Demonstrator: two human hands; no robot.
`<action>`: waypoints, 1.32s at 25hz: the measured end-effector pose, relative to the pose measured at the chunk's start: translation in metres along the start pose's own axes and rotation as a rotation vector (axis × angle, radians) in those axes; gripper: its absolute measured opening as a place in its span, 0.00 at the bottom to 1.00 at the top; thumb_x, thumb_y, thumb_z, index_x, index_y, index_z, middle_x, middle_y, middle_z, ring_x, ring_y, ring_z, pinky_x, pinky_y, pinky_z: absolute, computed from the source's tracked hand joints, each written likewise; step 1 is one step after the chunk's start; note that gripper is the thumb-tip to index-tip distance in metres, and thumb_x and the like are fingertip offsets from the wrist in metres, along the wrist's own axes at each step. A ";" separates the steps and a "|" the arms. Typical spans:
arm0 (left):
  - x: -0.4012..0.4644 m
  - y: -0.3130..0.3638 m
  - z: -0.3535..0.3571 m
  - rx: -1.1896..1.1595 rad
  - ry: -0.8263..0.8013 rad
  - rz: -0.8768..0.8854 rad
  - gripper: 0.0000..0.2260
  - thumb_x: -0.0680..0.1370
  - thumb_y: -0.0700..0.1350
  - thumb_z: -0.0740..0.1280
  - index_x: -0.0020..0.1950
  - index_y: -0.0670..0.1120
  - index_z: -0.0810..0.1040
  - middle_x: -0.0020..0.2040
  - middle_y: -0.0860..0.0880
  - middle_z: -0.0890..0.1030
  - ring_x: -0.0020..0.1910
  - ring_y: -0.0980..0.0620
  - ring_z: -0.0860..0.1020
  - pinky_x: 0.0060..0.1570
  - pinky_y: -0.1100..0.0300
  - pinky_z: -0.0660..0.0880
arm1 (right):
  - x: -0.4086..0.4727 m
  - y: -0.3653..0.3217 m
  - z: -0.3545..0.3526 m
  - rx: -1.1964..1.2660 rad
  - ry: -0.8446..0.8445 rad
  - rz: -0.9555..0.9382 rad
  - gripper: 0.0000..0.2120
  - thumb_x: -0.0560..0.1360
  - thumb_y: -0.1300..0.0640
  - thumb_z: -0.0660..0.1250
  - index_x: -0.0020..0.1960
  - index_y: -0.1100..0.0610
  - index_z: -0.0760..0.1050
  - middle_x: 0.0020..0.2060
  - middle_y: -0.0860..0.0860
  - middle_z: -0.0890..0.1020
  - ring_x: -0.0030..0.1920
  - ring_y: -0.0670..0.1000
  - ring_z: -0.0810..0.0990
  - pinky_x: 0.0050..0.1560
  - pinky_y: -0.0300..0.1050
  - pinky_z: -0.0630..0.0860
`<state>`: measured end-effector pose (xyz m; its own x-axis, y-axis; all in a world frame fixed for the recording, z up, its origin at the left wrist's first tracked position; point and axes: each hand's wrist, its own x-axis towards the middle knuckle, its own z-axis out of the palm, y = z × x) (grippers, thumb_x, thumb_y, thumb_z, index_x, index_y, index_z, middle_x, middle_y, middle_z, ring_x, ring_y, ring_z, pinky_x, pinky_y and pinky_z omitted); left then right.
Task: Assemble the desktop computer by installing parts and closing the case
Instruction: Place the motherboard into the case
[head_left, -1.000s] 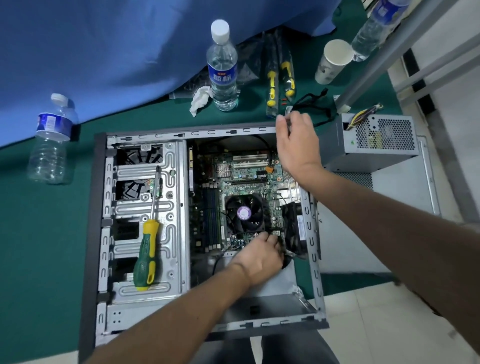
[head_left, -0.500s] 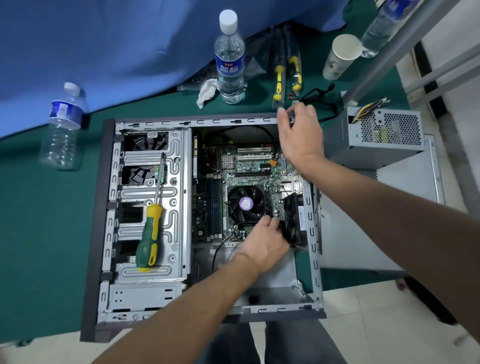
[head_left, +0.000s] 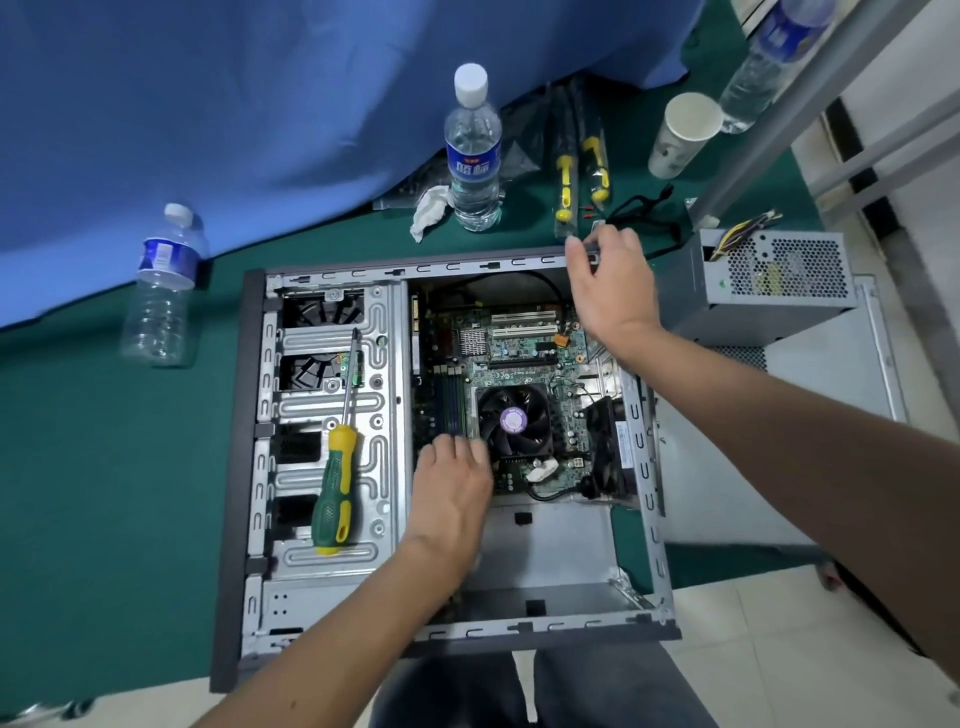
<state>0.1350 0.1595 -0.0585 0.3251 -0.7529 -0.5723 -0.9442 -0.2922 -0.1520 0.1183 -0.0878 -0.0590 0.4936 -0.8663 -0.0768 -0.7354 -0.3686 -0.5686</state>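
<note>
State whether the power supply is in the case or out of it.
Out. The power supply sits on the table beside the open case, its cables loose at the top.

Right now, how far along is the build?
Done: motherboard and CPU fan sit in the case. In hand: left hand rests beside the fan; right hand grips the case's top corner. Left: power supply outside, case open.

Both forearms bare, reaching forward and down. Left hand (head_left: 451, 483) palm-down, fingers loosely bent and pointing away, wrist straight. Right hand (head_left: 610, 280) stretched farther out, back of hand up, thumb and fingertips (head_left: 574, 249) curled in a pinch at the far end
</note>
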 end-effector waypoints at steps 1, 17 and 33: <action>-0.002 -0.001 0.001 0.091 -0.077 0.022 0.24 0.74 0.54 0.70 0.61 0.43 0.67 0.46 0.45 0.71 0.51 0.45 0.68 0.55 0.50 0.66 | 0.000 0.000 0.000 -0.005 -0.002 0.005 0.19 0.82 0.44 0.55 0.58 0.58 0.73 0.56 0.54 0.73 0.52 0.56 0.75 0.52 0.51 0.73; -0.051 -0.082 -0.016 -0.554 0.407 -0.409 0.23 0.77 0.34 0.63 0.71 0.45 0.66 0.59 0.42 0.72 0.51 0.47 0.71 0.45 0.57 0.72 | -0.091 -0.006 -0.060 0.067 -0.185 -0.021 0.27 0.82 0.51 0.59 0.78 0.54 0.56 0.74 0.52 0.62 0.74 0.52 0.62 0.75 0.54 0.58; 0.000 0.049 -0.012 -0.520 0.443 0.182 0.07 0.77 0.42 0.68 0.54 0.45 0.75 0.52 0.46 0.75 0.52 0.46 0.74 0.50 0.51 0.73 | -0.179 0.109 -0.118 0.820 -0.461 0.411 0.04 0.78 0.63 0.64 0.51 0.56 0.72 0.32 0.53 0.77 0.30 0.51 0.76 0.31 0.47 0.76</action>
<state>0.0890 0.1379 -0.0564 0.2597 -0.9534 -0.1536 -0.8739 -0.2997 0.3828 -0.1052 -0.0133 -0.0105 0.5329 -0.5961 -0.6005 -0.4294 0.4210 -0.7990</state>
